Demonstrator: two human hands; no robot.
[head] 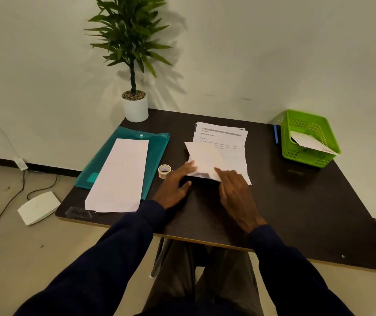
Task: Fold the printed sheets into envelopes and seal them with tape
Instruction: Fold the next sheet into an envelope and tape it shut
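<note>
Head view: one folded sheet (pixel 205 158) lies on the printed stack (pixel 223 137) at mid-table. The left hand (pixel 177 181) and right hand (pixel 234 190) press its near edge with straight fingers, clasping nothing. One tape roll (pixel 164 171) sits just left of the stack. Farther left, one folder (pixel 157 142) lies under a blank pile (pixel 121 174), with one plant (pixel 135 108) behind. Right of the stack are one pen (pixel 276 134) and one basket (pixel 310 156) holding one envelope (pixel 307 140). Dark table (pixel 296 201) shows from the stack to the near edge.
</note>
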